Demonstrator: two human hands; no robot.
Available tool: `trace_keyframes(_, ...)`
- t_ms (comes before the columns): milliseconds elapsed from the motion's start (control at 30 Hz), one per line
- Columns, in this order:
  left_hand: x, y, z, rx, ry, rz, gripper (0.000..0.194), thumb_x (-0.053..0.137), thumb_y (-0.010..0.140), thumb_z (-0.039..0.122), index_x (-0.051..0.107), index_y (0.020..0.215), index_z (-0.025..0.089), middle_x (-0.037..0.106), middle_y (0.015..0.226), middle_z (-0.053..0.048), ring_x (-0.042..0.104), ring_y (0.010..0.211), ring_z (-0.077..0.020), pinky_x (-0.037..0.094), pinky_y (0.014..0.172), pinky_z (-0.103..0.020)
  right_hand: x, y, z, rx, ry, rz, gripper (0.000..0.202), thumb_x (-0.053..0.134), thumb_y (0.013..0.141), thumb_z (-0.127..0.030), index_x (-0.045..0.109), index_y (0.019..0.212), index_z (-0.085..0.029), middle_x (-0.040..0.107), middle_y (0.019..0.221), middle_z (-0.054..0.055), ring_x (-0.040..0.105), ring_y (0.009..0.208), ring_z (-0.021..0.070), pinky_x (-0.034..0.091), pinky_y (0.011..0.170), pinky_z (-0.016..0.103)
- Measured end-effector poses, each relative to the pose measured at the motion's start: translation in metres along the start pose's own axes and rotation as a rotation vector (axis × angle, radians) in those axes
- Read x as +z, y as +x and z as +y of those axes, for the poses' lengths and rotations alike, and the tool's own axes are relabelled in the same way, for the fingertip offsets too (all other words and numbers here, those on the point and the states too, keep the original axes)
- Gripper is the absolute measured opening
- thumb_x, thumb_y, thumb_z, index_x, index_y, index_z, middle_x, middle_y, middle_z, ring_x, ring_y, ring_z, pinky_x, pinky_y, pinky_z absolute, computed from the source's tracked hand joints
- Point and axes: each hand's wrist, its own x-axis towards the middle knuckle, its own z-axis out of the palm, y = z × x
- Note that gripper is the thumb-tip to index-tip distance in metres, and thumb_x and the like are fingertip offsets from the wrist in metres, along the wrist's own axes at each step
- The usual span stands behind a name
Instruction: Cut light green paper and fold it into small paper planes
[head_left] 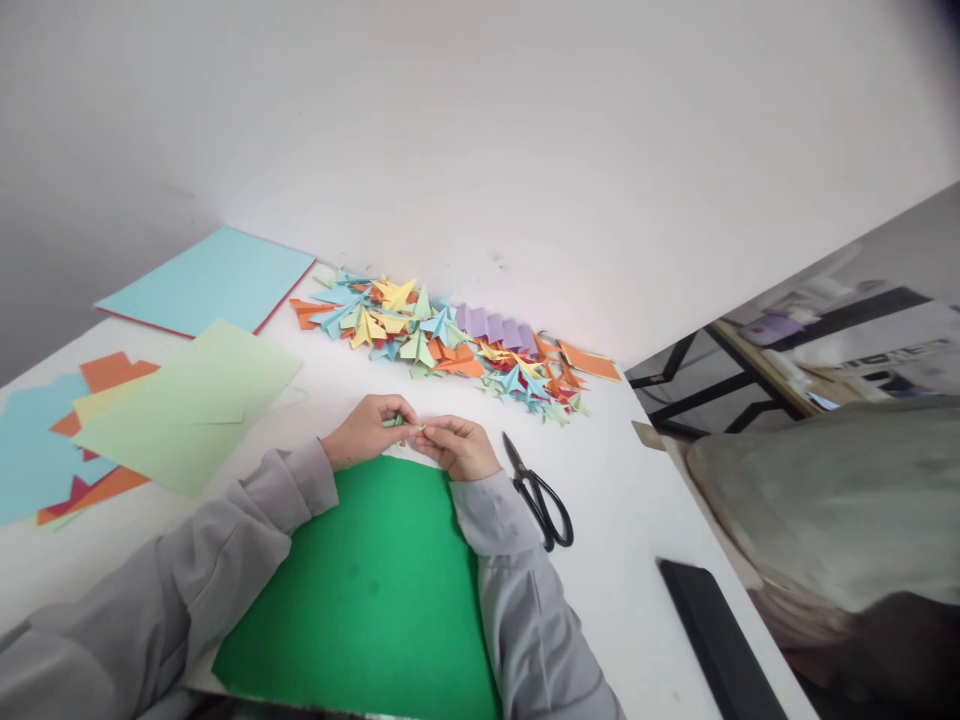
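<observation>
My left hand [373, 430] and my right hand [459, 447] meet fingertip to fingertip above the far edge of a green sheet [375, 585]. Between them is a small piece of light green paper [420, 428], pinched at both sides; its shape is mostly hidden by my fingers. Black-handled scissors [537, 490] lie just right of my right hand, blades pointing away from me. Beyond my hands a long heap of small folded paper planes [442, 345] in orange, yellow, blue, green and red stretches along the wall.
Light green paper [202, 400] overlaps coloured scraps [37, 440] on the left. A large blue sheet [210, 280] lies at the back left. Purple pleated paper [495, 328] and an orange pad [591, 361] rest near the wall. A black flat bar [720, 635] lies near the table's right edge.
</observation>
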Motion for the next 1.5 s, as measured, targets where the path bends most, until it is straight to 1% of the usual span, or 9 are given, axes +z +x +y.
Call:
trace_keyframes(133, 0.000, 0.000, 0.000, 0.002, 0.004, 0.002, 0.010, 0.060, 0.067, 0.021, 0.058, 0.071, 0.012, 0.058, 0.067, -0.001, 0.051, 0.057, -0.0081, 0.043, 0.058, -0.022, 0.000, 0.000, 0.001, -0.022, -0.021, -0.003, 0.022, 0.080, 0.045, -0.024, 0.066, 0.061, -0.016, 0.067, 0.058, 0.002, 0.064, 0.056, 0.0130, 0.055, 0.060, 0.025)
trace_keyframes(267, 0.000, 0.000, 0.000, -0.004, 0.002, 0.003, 0.010, 0.060, 0.067, 0.021, 0.058, 0.071, 0.012, 0.058, 0.068, -0.001, 0.051, 0.058, -0.0083, 0.043, 0.058, -0.022, 0.000, 0.000, 0.001, -0.029, -0.024, -0.008, 0.025, 0.080, 0.044, -0.025, 0.066, 0.062, -0.016, 0.068, 0.058, 0.002, 0.064, 0.057, 0.0134, 0.055, 0.061, 0.025)
trace_keyframes(400, 0.001, 0.000, 0.002, -0.011, 0.002, 0.005, 0.010, 0.060, 0.067, 0.020, 0.058, 0.070, 0.012, 0.058, 0.068, -0.001, 0.051, 0.057, -0.0079, 0.043, 0.059, -0.022, 0.000, 0.000, 0.001, -0.030, -0.022, -0.012, 0.027, 0.081, 0.042, -0.026, 0.065, 0.061, -0.016, 0.067, 0.057, 0.001, 0.064, 0.057, 0.0125, 0.054, 0.060, 0.023)
trace_keyframes(600, 0.000, 0.000, 0.002, -0.007, -0.001, 0.008, 0.011, 0.061, 0.066, 0.022, 0.058, 0.070, 0.012, 0.058, 0.067, -0.001, 0.051, 0.058, -0.0084, 0.043, 0.058, -0.021, 0.000, 0.001, 0.002, -0.020, -0.017, -0.009, 0.024, 0.081, 0.043, -0.024, 0.065, 0.060, -0.015, 0.067, 0.057, 0.002, 0.064, 0.058, 0.0129, 0.054, 0.061, 0.024)
trace_keyframes(900, 0.001, 0.000, 0.000, -0.007, -0.001, 0.002, 0.012, 0.061, 0.067, 0.023, 0.058, 0.070, 0.012, 0.058, 0.068, -0.001, 0.051, 0.058, -0.0088, 0.043, 0.057, -0.021, 0.002, 0.002, 0.003, -0.010, -0.010, 0.033, 0.020, 0.079, 0.044, -0.021, 0.065, 0.057, -0.015, 0.064, 0.052, 0.001, 0.061, 0.052, 0.0108, 0.053, 0.057, 0.022)
trace_keyframes(1133, 0.001, 0.000, 0.000, -0.005, 0.017, -0.003, 0.011, 0.060, 0.067, 0.021, 0.058, 0.071, 0.011, 0.057, 0.069, -0.002, 0.051, 0.060, -0.0091, 0.043, 0.058, -0.022, 0.005, 0.002, 0.004, -0.018, 0.008, 0.073, 0.022, 0.080, 0.040, -0.020, 0.064, 0.054, -0.014, 0.064, 0.050, 0.002, 0.060, 0.050, 0.0103, 0.052, 0.053, 0.020)
trace_keyframes(1500, 0.001, 0.001, -0.002, -0.006, 0.009, 0.024, 0.009, 0.059, 0.066, 0.019, 0.057, 0.071, 0.012, 0.058, 0.070, -0.002, 0.051, 0.062, -0.0096, 0.043, 0.058, -0.022, 0.010, 0.002, 0.006, -0.036, 0.022, 0.130, 0.017, 0.077, 0.042, -0.015, 0.064, 0.053, -0.013, 0.063, 0.048, 0.002, 0.058, 0.046, 0.0093, 0.052, 0.051, 0.020)
